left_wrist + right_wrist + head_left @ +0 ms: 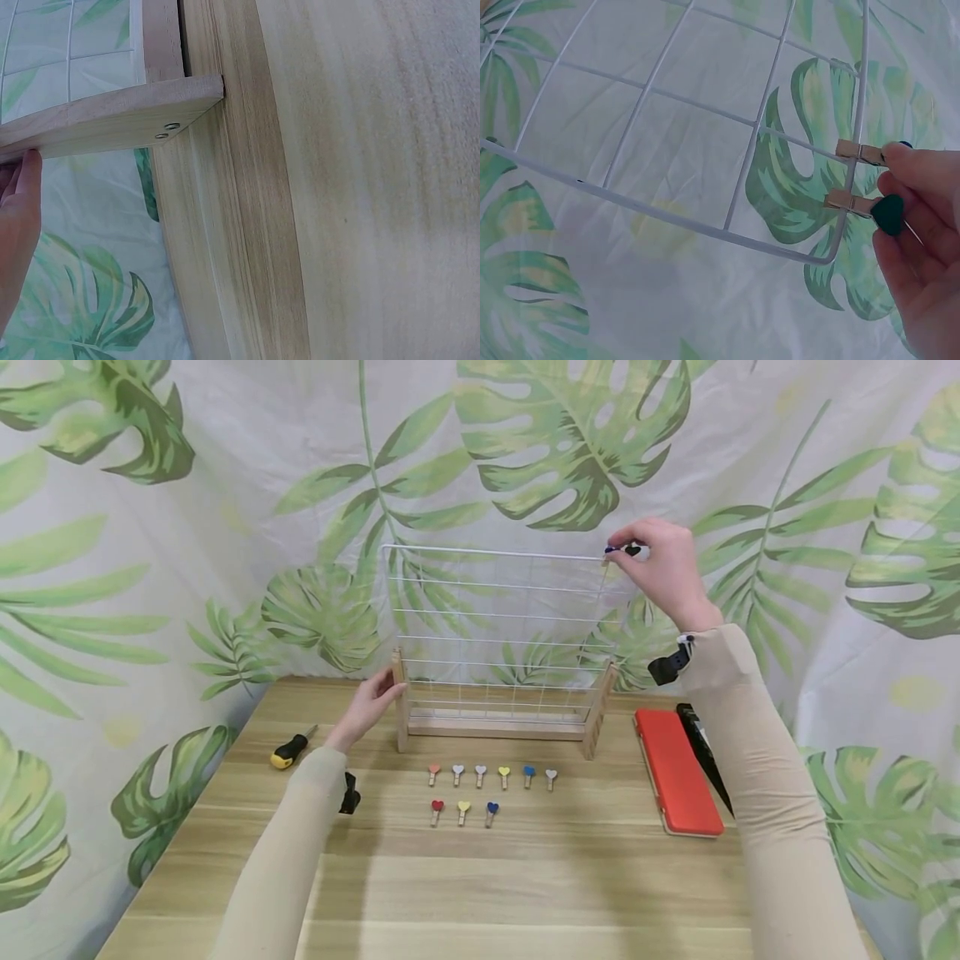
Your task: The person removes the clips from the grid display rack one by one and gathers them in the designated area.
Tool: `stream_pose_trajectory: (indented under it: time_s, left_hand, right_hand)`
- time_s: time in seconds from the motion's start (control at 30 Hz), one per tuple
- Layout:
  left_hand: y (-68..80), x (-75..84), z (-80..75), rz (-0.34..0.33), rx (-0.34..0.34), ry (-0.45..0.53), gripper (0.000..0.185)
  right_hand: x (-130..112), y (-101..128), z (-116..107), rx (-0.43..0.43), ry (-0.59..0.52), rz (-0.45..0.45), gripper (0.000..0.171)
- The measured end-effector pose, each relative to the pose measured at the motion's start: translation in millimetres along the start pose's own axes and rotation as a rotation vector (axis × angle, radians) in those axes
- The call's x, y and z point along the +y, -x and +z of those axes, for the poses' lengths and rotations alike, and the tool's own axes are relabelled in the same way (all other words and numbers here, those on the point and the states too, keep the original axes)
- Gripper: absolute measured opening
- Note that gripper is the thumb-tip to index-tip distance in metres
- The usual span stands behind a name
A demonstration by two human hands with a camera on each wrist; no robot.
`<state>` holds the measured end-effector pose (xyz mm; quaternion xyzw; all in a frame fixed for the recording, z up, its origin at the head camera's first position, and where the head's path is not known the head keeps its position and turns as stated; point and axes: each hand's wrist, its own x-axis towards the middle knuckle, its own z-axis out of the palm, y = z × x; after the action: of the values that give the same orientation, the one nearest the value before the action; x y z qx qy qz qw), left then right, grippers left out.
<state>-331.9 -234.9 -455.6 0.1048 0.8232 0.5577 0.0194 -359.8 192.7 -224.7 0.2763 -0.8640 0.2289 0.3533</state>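
My right hand point(663, 564) is at the top right corner of a white wire grid point(495, 554). Its thumb and fingers pinch a small wooden clothespin point(861, 152) with a dark blue heart, mostly covered by the thumb. Just beside it, a second clothespin point(849, 202) with a dark green heart is clipped to the same wire, against the fingers. The grid stands upright in a wooden stand point(495, 727). At the stand's left upright point(402, 718), my left hand point(369, 706) grips the wood, thumb toward the front; its other fingers are partly hidden.
Several heart-topped clothespins point(480, 775) lie in two rows before the stand. To the left is a yellow-and-black screwdriver point(291, 750). A flat red case point(678, 772) lies at the right, beside a long black item point(703, 752). Leaf-patterned cloth point(315, 510) hangs behind the table.
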Motion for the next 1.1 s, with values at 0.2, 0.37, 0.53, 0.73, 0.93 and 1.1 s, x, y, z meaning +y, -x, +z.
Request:
stream_pose_trajectory:
  time_s: [0.2,0.37,0.53,0.73,0.93,1.1]
  left_hand:
    - [1.2,0.0,-1.3,-0.002,-0.008,0.003,0.066]
    - [1.7,-1.8,-0.8,0.012,-0.016,0.0,0.065]
    - [1.0,-2.2,0.5,0.033,-0.012,0.025,0.061]
    - [0.8,-1.5,1.6,0.039,-0.011,0.021,0.06]
    - [1.0,-0.5,1.5,0.048,-0.008,0.03,0.058]
    - [0.4,-0.4,0.5,0.044,-0.007,0.027,0.059]
  right_hand:
    - [-1.9,1.8,1.2,0.012,0.011,-0.029,0.011]
    - [-3.6,2.7,0.5,0.019,0.009,-0.039,0.011]
    - [-3.9,3.2,-0.8,0.028,-0.001,-0.028,0.013]
    - [-2.8,1.0,-2.0,0.102,-0.007,-0.053,0.012]
    - [-8.8,3.9,-5.0,0.13,-0.017,-0.057,0.013]
    - [-16.1,19.5,-1.1,0.132,-0.046,-0.093,0.014]
